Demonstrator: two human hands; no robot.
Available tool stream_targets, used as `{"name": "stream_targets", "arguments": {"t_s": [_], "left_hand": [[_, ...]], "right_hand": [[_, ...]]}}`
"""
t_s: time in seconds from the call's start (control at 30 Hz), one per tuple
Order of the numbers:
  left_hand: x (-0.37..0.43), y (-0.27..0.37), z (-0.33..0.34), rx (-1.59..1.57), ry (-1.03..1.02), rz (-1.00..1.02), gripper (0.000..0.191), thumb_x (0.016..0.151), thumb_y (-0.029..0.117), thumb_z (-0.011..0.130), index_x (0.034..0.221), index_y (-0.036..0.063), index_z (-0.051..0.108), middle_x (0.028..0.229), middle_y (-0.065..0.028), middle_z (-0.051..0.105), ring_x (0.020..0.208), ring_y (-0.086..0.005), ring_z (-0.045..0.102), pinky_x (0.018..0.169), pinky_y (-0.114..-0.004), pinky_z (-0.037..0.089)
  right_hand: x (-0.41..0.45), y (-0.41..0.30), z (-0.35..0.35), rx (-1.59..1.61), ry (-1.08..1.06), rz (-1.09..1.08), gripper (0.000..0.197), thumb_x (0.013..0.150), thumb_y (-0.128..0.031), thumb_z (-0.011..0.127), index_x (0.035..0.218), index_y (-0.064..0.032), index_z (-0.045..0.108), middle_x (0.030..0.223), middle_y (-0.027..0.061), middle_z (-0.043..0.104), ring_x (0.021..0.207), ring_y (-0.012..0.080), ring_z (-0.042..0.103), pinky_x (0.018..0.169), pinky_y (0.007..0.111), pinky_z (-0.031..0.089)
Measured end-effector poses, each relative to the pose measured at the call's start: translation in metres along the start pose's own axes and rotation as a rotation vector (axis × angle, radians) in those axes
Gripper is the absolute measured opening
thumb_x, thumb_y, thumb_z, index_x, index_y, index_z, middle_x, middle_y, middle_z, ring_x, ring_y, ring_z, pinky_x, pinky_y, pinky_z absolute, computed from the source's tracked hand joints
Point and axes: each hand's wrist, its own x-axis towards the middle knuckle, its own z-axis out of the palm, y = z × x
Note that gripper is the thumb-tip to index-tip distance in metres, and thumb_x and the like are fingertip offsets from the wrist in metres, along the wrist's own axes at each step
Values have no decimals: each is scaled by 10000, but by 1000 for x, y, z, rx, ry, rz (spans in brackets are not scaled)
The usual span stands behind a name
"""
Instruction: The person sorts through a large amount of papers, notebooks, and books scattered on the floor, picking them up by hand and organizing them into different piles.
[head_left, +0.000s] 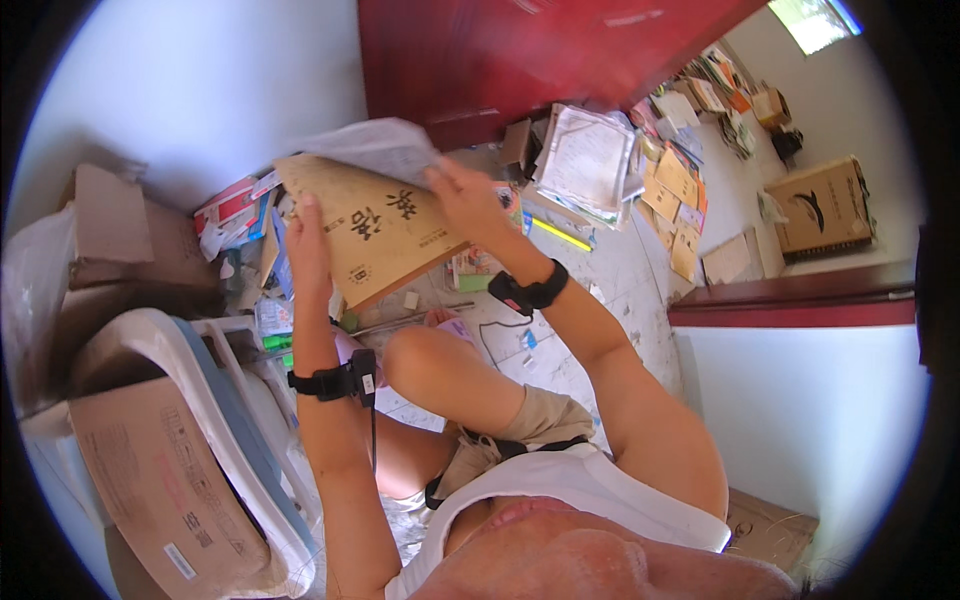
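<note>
A tan paper-covered booklet (394, 236) with large dark characters is held up in front of me, tilted. My left hand (307, 240) grips its left edge, the thumb lying on the cover. At its upper right side, my right hand (469, 199) holds the booklet together with a thin whitish sheet (367, 150). The sheet is blurred and spreads out behind the booklet's top edge. Whether the sheet is attached to the booklet, I cannot tell. Fingers behind the paper are hidden. A black strap with a small device circles each of my forearms.
A stack of papers (585, 161) lies ahead by the red door (487, 60). Tan booklets (675, 180) are scattered to its right. A white-and-blue plastic chair (217, 420) and a large cardboard box (165, 487) stand at my left. Another carton (821, 206) sits at far right.
</note>
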Motion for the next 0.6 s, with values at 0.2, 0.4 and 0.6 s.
{"name": "stream_targets", "arguments": {"t_s": [0.2, 0.4, 0.6], "left_hand": [[-6, -5, 19, 113, 111, 448, 399, 960, 227, 512, 1263, -33, 512, 1027, -124, 635, 876, -119, 575, 749, -263, 466], [3, -15, -6, 539, 48, 395, 308, 919, 194, 532, 1150, 21, 642, 819, -132, 666, 685, -192, 583, 658, -319, 464], [-3, -3, 9, 240, -4, 231, 388, 932, 313, 525, 1029, -25, 690, 782, -106, 681, 665, -152, 595, 636, -288, 471]], "right_hand": [[8, 16, -39, 867, 7, 374, 361, 1001, -257, 447, 1252, 1, 474, 1201, 97, 589, 1043, 210, 608, 861, 363, 526], [6, 7, -43, 1047, -38, 307, 344, 1011, -236, 423, 1272, -16, 465, 1276, 84, 552, 1134, 216, 558, 981, 393, 442], [5, 26, -46, 1017, -114, 237, 333, 1009, -238, 428, 1248, -21, 506, 1262, 68, 573, 1151, 192, 545, 994, 378, 427]]}}
